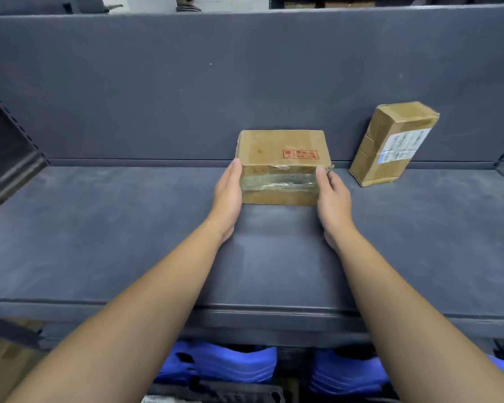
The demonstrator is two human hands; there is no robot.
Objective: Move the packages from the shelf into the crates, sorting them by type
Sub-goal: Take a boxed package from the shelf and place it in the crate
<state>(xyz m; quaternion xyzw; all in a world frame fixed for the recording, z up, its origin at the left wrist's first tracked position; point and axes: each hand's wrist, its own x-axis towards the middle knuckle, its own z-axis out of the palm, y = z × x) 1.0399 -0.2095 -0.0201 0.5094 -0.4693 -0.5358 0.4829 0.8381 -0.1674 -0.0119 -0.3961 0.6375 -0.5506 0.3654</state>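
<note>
1. Our two bare arms reach out from the bottom, over the grey shelf.
2. Our left hand lies flat on the left side of a brown box, with its fingers straight.
3. Our right hand presses on the right side, fingers straight too, with the thumb on the front.
4. The brown box sits on the shelf, close to the back wall.
5. A second box with a white label stands tilted, off to the right.
6. Blue plastic shapes show under the shelf.

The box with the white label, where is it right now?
In the head view, the labelled box sits at the right of the grey shelf, by its back wall, apart from the red-stamped box at centre.
</note>
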